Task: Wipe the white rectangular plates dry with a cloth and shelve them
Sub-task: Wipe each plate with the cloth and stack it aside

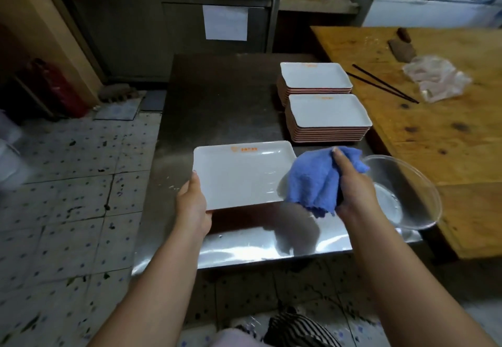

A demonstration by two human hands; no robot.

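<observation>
Fingers of the left hand (191,200) curl round the lower-left edge of a white rectangular plate (241,174), held above the steel tabletop (217,97) at frame centre; the right hand (350,183) grips a bunched blue cloth (312,181) at its right edge. Rigid, glossy and probably slick when wet, the plate looks breakable, so a rim grip with support beneath seems wise. It bears an orange logo; two stacks (323,102) wait upper right.
</observation>
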